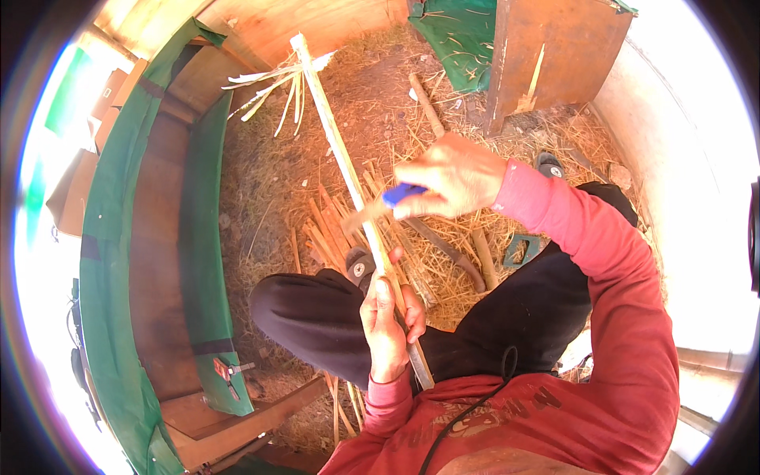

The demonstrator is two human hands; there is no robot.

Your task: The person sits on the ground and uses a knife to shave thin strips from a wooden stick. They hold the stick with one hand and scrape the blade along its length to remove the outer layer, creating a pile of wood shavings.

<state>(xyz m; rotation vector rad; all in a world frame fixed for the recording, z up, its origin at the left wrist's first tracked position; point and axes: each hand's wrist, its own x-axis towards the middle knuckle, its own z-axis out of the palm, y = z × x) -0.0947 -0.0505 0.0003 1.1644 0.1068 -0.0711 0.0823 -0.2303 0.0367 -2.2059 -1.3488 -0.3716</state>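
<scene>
The left hand (pixel 388 328) is clenched round the near end of a long pale cane strip (pixel 344 154), which runs up and away from that grip, tip slightly left, over the straw. Above it, the right hand (pixel 451 178) pinches a blue-handled knife (pixel 400 194) against the strip. It looks light, stiff, probably splintery; best held low.

We wear a red long-sleeved top, its cuffs ending at the wrists of our bare left hand (pixel 388 324) and right hand (pixel 451 176). Black trousers cover our legs, and a thin black cable loops down our chest.
</scene>
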